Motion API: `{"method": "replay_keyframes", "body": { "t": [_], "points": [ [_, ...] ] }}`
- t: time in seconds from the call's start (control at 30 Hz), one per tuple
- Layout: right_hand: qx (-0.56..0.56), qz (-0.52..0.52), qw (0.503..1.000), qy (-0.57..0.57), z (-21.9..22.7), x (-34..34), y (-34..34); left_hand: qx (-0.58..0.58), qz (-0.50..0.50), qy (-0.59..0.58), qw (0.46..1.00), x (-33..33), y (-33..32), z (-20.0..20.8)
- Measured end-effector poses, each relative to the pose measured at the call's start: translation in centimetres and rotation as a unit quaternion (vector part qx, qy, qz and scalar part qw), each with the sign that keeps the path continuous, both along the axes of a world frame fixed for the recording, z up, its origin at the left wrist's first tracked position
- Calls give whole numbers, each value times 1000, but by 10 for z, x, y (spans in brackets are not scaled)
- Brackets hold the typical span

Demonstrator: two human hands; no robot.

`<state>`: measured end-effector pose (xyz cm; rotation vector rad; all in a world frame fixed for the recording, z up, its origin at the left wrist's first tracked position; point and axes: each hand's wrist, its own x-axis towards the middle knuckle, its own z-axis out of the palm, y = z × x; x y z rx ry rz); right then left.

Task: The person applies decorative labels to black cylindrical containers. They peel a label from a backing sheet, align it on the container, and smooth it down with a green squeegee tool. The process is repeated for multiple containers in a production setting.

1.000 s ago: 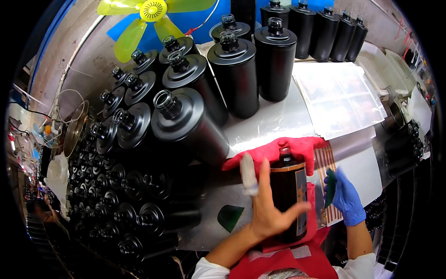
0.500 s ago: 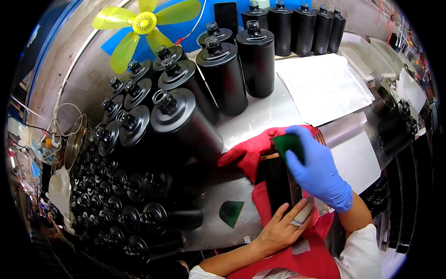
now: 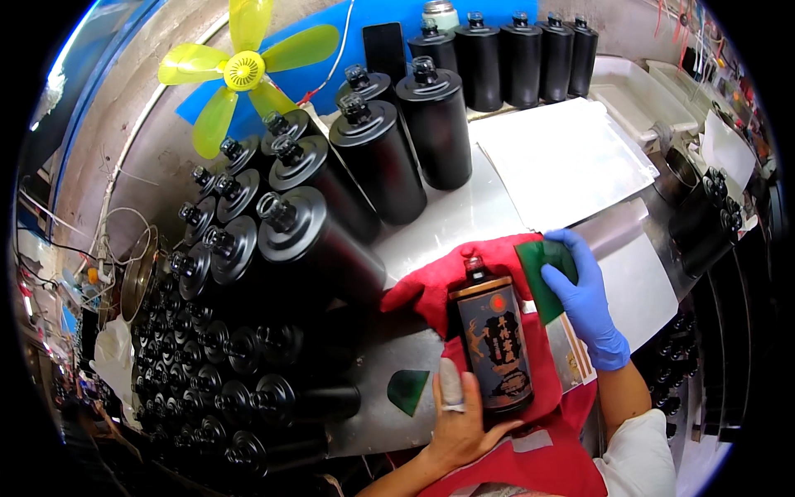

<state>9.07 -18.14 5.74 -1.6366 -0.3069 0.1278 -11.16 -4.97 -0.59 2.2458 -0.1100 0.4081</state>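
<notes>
A dark bottle (image 3: 498, 340) lies face up on a red cloth (image 3: 418, 269), its neck pointing away from me. Its front carries gold and black decoration and a red dot. My left hand (image 3: 460, 418) is bare, with one finger wrapped in pale tape. Its fingers are spread against the bottle's lower left edge, thumb below the base. My right hand (image 3: 590, 302), in a blue glove, pinches a flat green scraper-like sheet (image 3: 542, 277) beside the bottle's upper right side. A second, rounded green piece (image 3: 408, 391) lies on the metal table to the left.
Tall matte black bottles (image 3: 310, 240) crowd the left and back of the table. Smaller-looking black bottles (image 3: 240, 352) fill the lower left. White sheets (image 3: 563, 157) lie behind my right hand, and a striped sheet (image 3: 571, 356) beside the bottle. A yellow fan (image 3: 244, 71) stands far left.
The bottle has turned from its narrow side to its decorated face. My left hand has shifted left along its lower edge. The gloved hand has drawn the green sheet right, off the bottle.
</notes>
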Motion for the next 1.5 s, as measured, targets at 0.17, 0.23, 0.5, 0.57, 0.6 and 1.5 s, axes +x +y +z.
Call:
{"method": "replay_keyframes", "body": {
  "t": [0.17,0.23,0.5,0.57,0.6,1.5],
  "points": [
    [-197,111,952,-208,29,-20,40,162,-4,-47,986,41,-6,18],
    [-97,107,986,-84,16,-11,27,52,-21,-7,998,28,0,5],
    [8,36,998,57,-39,-2,-20,132,-5,90,987,21,20,18],
    [31,43,998,43,-12,-1,-12,200,16,20,979,15,16,29],
    [38,46,998,37,2,-2,-6,372,-24,-80,925,12,2,22],
    [-19,42,999,-13,-16,-9,3,284,17,-109,952,17,-10,11]
  ]
}}
